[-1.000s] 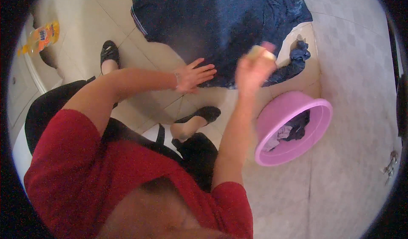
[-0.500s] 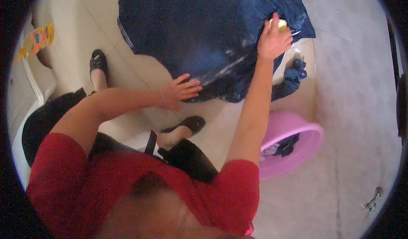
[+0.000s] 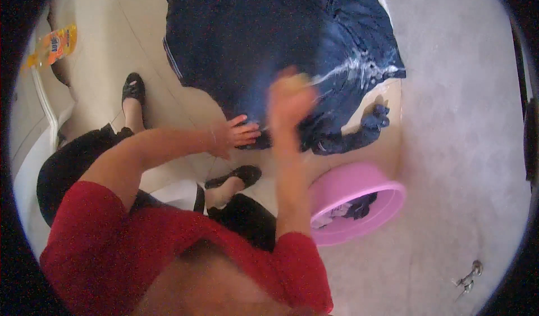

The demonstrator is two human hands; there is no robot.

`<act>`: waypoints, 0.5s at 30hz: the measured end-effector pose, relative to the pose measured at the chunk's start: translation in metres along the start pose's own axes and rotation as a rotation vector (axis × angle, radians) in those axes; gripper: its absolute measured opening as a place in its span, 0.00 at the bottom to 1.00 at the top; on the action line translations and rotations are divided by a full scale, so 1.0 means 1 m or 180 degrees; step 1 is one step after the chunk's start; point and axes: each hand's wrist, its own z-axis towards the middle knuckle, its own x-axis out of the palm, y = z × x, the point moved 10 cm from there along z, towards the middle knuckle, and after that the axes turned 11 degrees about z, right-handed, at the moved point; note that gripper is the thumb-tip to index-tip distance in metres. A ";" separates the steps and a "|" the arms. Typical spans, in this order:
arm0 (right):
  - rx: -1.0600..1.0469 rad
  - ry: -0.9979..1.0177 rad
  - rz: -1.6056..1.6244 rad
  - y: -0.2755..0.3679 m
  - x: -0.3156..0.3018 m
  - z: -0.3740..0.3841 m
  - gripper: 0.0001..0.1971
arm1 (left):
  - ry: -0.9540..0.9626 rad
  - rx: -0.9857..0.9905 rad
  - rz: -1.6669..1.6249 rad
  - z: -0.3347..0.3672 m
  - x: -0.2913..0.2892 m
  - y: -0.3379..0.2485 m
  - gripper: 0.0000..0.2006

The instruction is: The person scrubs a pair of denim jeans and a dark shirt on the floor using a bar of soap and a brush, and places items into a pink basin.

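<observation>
A large dark blue garment lies spread out in front of me, with white streaks of suds on its right side. My left hand rests with its fingers spread on the garment's near edge. My right hand is over the middle of the cloth, smeared by motion, gripping a pale yellow bar of soap. The fingers partly cover the bar. One narrow end of the garment trails to the right, bunched on the tiles.
A pink basin with dark and pale clothes inside stands right of my legs. On the grey wall at lower right is a metal tap. At far left, a clear bottle with an orange label stands near a white curved edge.
My right hand has swept the soap from the garment's right side toward me and to the left. My left hand stays at the near edge. The view has shifted slightly.
</observation>
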 end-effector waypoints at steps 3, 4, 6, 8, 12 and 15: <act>-0.0078 0.1392 0.0057 0.025 0.034 0.019 0.16 | 0.0146 0.0159 -0.0130 -0.008 0.000 0.001 0.44; -0.0114 0.2121 0.0026 0.019 0.052 0.017 0.14 | -0.0245 0.0085 -0.0078 -0.006 -0.008 -0.001 0.44; 0.0778 0.0717 0.0891 -0.062 0.033 0.120 0.16 | -0.0288 0.0137 0.0013 -0.001 -0.015 0.008 0.44; -0.1324 -0.0829 -0.0695 -0.030 -0.014 0.132 0.16 | -0.0264 0.0234 0.0032 0.011 -0.015 0.009 0.44; -0.1021 0.0682 0.0623 0.050 0.028 0.023 0.11 | -0.0050 0.0160 0.0262 0.002 -0.013 -0.002 0.47; -0.2774 0.1154 -0.0699 0.090 0.055 0.014 0.13 | -0.0411 0.0115 -0.0022 0.012 -0.018 0.005 0.48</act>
